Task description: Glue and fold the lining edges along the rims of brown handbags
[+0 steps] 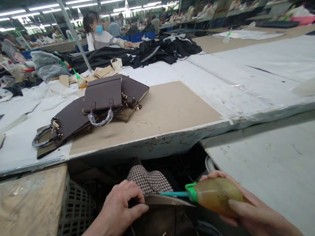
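Observation:
A dark brown handbag lies across my lap, with a gold clasp showing on it. My left hand pinches the upper edge of the bag between thumb and fingers. In my right hand is a squeeze bottle of amber liquid, tipped on its side. Its green collar and thin teal nozzle point left, and the nozzle tip lies at the bag's edge, close to my left fingers. Whether the tip touches the edge I cannot tell. The bag's lower part runs out of view.
Several brown handbags with wrapped handles are piled on a tan board on the white table. A plastic crate stands left of my lap. Another squeeze bottle lies at right. Dark cloth is heaped before a masked person.

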